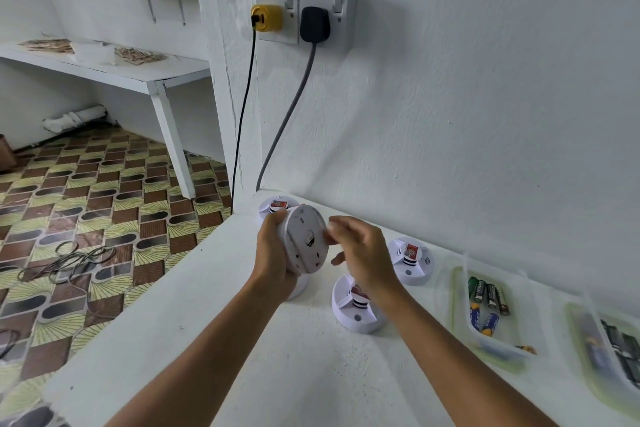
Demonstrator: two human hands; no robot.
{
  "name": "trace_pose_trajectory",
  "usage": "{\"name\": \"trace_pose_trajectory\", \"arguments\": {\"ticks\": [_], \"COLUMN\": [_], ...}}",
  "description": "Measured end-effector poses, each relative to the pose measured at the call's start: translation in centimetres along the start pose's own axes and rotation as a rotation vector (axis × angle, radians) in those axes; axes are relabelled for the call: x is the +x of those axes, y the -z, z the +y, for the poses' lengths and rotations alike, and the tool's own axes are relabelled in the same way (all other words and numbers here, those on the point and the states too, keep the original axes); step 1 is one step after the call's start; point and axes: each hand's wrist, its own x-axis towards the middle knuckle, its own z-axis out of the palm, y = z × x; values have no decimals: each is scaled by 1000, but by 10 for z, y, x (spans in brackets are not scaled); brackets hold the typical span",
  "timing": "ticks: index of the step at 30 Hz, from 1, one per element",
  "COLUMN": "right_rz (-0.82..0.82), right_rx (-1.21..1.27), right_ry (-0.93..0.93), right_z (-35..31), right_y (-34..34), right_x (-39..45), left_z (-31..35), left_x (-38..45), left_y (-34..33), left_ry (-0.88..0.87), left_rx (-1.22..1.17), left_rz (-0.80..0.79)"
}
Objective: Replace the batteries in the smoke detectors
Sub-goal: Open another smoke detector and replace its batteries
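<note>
My left hand (273, 253) grips a round white smoke detector (304, 241) by its left rim and holds it tilted above the white counter (242, 357), its flat back toward me. My right hand (360, 250) is at the detector's right edge, fingers loosely curled and blurred; whether they pinch anything is unclear. Three more white detectors with red labels stand on the counter: one behind the held one (277, 206), one below my right hand (356, 305), one to the right (412, 260). A clear tray (491, 343) holds several batteries (488, 295).
A second clear tray (609, 357) with dark items lies at the far right. Wall sockets carry a yellow plug (266, 18) and a black plug (314, 24), their cables dropping beside the counter's corner. Tiled floor with loose cables lies left, past the counter edge.
</note>
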Motion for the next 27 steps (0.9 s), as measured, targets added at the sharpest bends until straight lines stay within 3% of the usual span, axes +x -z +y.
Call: {"name": "trace_pose_trajectory", "arguments": {"ticks": [6,9,14,17,23,27], "right_rz": [-76,-150,-345,-444,-507,-563], "right_rx": [56,113,705,774,791,830], "right_ry": [-67,-145,-513,-527,-470,-481], "right_z": [-4,-11,-27,-20,-3,20], "right_y": [12,12,20,25,29,18], "right_x": [-8,-13,-26,-29,-46,-66], "left_z": [5,3,9,7,2,-19], "left_x": [-1,-2,-8,-15,-23,-35], "left_y": [-3,-2,-3,5,47,78], "left_ry": [20,19,-123,-218,-181,7], "left_rx": [-9,108,544,681,472,331], "left_rz": [1,-47,-195,-262,-177,-201]}}
